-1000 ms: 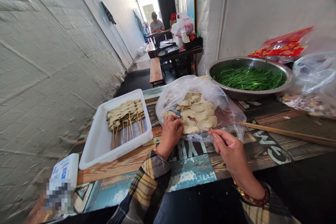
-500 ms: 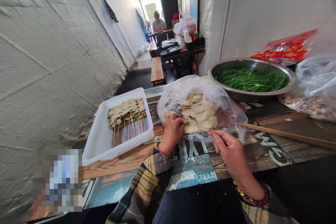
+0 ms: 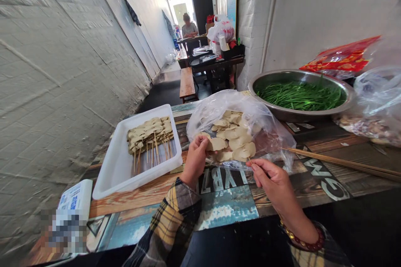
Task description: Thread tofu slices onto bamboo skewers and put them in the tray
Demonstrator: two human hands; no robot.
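My right hand [image 3: 269, 175] pinches the lower end of a thin wooden skewer [image 3: 249, 160], which carries several pale, flat, round slices [image 3: 239, 144] in an overlapping row. Between the thumb and fingers of my left hand [image 3: 196, 156] is one loose slice [image 3: 217, 144], held up left of the skewer. More slices lie behind, in an open clear plastic bag [image 3: 203, 114] spread on the table. To the left, a white tray [image 3: 108, 175] holds a stack of filled skewers [image 3: 148, 131], their bare sticks pointing toward me.
A steel basin [image 3: 300, 112] of cut green stalks [image 3: 300, 95] stands at the back right. Bare skewers [image 3: 341, 159] lie on the wood-patterned table [image 3: 225, 206] to the right, near a filled plastic bag [image 3: 376, 104]. A person [image 3: 189, 29] sits far back.
My left hand has risen from the bag's slices, lifting one in its fingers. My right hand and the loaded skewer have shifted slightly left and nearer me.
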